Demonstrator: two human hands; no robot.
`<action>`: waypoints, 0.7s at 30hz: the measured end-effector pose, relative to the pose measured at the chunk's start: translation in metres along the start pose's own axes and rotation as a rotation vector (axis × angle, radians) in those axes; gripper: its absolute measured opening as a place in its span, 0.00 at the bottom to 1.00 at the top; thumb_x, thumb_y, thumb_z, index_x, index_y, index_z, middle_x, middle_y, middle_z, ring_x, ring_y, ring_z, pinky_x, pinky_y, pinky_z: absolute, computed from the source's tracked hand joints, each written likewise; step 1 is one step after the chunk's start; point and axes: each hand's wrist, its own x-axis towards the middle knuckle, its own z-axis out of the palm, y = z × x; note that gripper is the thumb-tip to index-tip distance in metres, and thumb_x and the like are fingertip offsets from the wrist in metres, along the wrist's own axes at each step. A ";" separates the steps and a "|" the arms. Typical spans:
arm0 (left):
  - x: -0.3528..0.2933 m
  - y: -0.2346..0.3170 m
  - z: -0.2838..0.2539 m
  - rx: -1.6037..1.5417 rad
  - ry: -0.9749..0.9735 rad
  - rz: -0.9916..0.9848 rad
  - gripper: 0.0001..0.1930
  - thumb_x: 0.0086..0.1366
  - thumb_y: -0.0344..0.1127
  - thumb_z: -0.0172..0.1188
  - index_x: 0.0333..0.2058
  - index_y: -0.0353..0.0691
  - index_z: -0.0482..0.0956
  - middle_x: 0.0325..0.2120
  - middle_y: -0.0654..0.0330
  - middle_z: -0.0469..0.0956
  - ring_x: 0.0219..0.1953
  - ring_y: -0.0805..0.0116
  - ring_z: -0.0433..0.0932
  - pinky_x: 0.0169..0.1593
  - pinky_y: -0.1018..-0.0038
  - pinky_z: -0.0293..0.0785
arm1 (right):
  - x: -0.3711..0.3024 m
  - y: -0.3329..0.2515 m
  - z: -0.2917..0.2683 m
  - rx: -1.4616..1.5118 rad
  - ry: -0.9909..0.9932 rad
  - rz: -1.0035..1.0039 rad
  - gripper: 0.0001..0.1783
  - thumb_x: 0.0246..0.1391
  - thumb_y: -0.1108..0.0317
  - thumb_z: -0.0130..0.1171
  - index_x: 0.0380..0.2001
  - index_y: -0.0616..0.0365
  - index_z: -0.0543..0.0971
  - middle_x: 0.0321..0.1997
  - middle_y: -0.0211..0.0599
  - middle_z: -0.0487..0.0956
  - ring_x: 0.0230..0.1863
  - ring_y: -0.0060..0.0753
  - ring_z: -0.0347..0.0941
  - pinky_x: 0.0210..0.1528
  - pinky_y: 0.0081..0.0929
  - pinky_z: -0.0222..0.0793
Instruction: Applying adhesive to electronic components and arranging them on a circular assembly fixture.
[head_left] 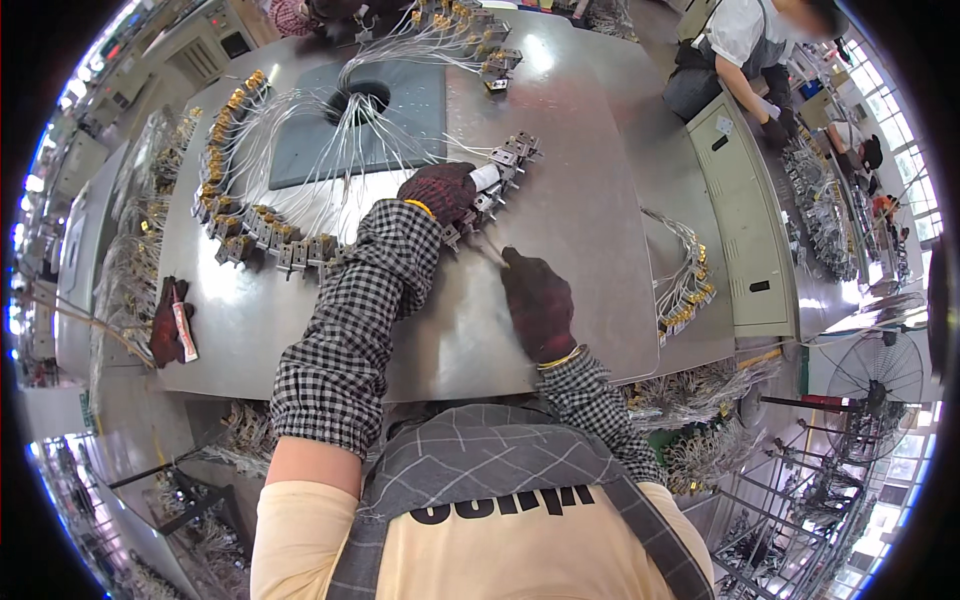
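My left hand (437, 190), in a dark red and black glove, grips the row of small metal blocks (511, 154) that curves along the right side of the wire bundle. Beside its fingers is a short white piece (485, 177), perhaps a wrapped fingertip or part of a tool; I cannot tell which. My right hand (540, 305), gloved alike, is closed on a thin rod-like tool (492, 248) pointing toward the blocks near my left hand. White wires (345, 150) fan out from a dark round hole (362, 98) to the blocks. The tool's tip is too small to make out.
Brass-topped blocks (212, 180) curve round the left of the metal table (590, 200). A dark glove with a red and white tube (183, 325) lies at the left edge, another wired bundle (690, 290) at the right. A co-worker (750, 60) sits beyond a cabinet (745, 230).
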 end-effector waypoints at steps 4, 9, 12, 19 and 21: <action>0.000 0.004 -0.002 -0.007 -0.012 0.008 0.22 0.65 0.47 0.45 0.46 0.38 0.79 0.43 0.46 0.81 0.46 0.47 0.79 0.52 0.56 0.73 | -0.002 0.011 0.010 0.638 0.140 0.242 0.17 0.53 0.71 0.63 0.48 0.53 0.81 0.38 0.38 0.80 0.33 0.36 0.78 0.32 0.29 0.74; -0.002 0.003 0.000 0.050 0.052 0.037 0.20 0.65 0.45 0.47 0.46 0.38 0.80 0.42 0.46 0.81 0.46 0.47 0.80 0.53 0.55 0.74 | 0.006 0.023 0.003 0.141 0.190 0.101 0.16 0.57 0.72 0.62 0.49 0.56 0.81 0.37 0.39 0.81 0.30 0.29 0.76 0.32 0.26 0.73; -0.001 0.008 0.000 0.066 0.063 0.002 0.20 0.65 0.44 0.48 0.45 0.38 0.80 0.42 0.46 0.81 0.45 0.48 0.80 0.52 0.55 0.74 | 0.002 0.034 0.018 0.522 0.056 0.220 0.17 0.55 0.73 0.63 0.49 0.55 0.81 0.37 0.38 0.80 0.30 0.30 0.76 0.34 0.27 0.73; -0.065 0.018 -0.020 0.233 0.291 -0.091 0.28 0.62 0.47 0.56 0.58 0.40 0.69 0.41 0.47 0.79 0.42 0.49 0.81 0.46 0.53 0.75 | -0.009 0.038 0.010 0.368 0.222 0.277 0.18 0.55 0.76 0.62 0.49 0.54 0.81 0.34 0.39 0.79 0.33 0.33 0.76 0.36 0.28 0.73; -0.092 -0.005 -0.003 0.230 0.168 -0.061 0.37 0.62 0.63 0.55 0.60 0.42 0.67 0.45 0.49 0.78 0.43 0.51 0.80 0.46 0.56 0.75 | -0.010 0.037 0.010 0.422 0.236 0.286 0.18 0.54 0.76 0.62 0.50 0.54 0.81 0.34 0.40 0.79 0.33 0.34 0.76 0.36 0.28 0.73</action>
